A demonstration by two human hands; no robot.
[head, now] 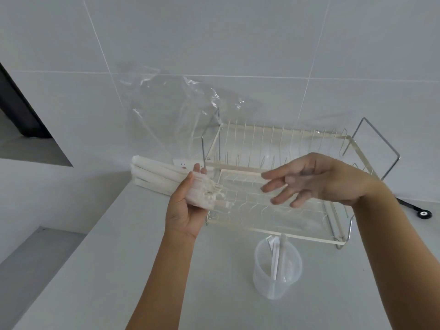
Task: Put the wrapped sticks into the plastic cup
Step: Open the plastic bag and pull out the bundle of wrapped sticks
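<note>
My left hand point(184, 209) is closed around a bundle of white wrapped sticks point(159, 175), which points up and to the left over the counter. My right hand point(309, 179) hovers to the right of the bundle, fingers spread and blurred, holding nothing. A translucent plastic cup point(277, 279) stands on the counter below my right hand. A couple of wrapped sticks point(277, 256) lean inside the cup.
A cream wire dish rack point(297, 236) sits behind the cup, under both hands. A crumpled clear plastic bag point(171, 108) leans against the tiled wall. A black object point(421, 211) lies at the far right. The counter edge point(78, 239) drops off at the left.
</note>
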